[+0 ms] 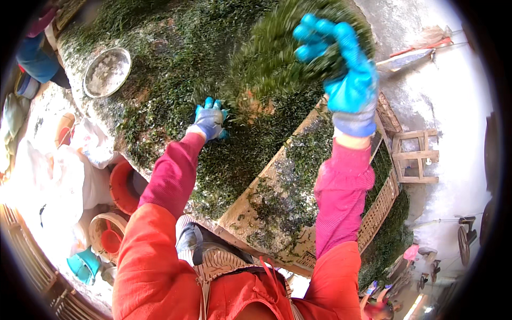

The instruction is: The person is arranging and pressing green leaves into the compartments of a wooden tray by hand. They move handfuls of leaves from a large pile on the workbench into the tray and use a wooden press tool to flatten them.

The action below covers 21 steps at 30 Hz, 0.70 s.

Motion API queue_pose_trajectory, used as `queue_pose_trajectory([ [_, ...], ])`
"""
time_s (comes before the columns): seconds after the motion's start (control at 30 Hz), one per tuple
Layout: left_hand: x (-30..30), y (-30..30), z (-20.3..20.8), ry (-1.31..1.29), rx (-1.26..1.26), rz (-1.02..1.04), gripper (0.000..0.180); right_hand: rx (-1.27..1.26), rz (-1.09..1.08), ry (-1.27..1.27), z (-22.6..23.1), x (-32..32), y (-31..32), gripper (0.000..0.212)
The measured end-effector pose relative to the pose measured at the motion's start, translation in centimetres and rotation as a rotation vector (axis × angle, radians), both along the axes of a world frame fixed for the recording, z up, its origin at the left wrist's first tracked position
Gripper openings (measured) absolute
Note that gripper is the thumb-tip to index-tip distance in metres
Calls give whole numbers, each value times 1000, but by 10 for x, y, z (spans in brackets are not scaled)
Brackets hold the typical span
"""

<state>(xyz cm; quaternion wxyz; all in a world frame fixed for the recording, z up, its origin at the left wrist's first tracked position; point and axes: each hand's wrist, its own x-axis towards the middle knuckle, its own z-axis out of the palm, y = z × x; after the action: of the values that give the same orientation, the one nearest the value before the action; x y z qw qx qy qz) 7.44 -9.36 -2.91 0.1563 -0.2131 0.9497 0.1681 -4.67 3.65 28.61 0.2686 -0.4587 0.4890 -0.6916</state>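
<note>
A thick layer of dark-green, finely leafy plant matter (170,69) covers the big pale work surface; its exact kind is unclear. My left hand (212,120), in a blue-and-grey coated glove, lies on the greens with its fingers spread. Raised at the upper right, my right hand (344,69) wears a bright blue coated glove. Its fingers curl around a clump of the greens (333,63), and more of them blur with motion beside it. A round metal pan (108,72) with whitish residue rests at the far left of the surface.
Below the surface's right edge stand a woven basket (380,213) and a small wooden stool (416,156). At left are a red-orange basin (124,186), a beige bucket (106,234), a teal container (84,265) and white sacks (64,176). Another person's blue-clad part (38,57) shows upper left.
</note>
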Motion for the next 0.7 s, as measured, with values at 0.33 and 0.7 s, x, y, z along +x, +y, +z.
queue_pose_trajectory([
  [0.33,25,-29,124,714,1059,284,51,546,-160,-477,-160,1,76,49],
  [0.7,23,-4,220,913,1223,65,49,353,-116,-117,-194,-3,59,43],
])
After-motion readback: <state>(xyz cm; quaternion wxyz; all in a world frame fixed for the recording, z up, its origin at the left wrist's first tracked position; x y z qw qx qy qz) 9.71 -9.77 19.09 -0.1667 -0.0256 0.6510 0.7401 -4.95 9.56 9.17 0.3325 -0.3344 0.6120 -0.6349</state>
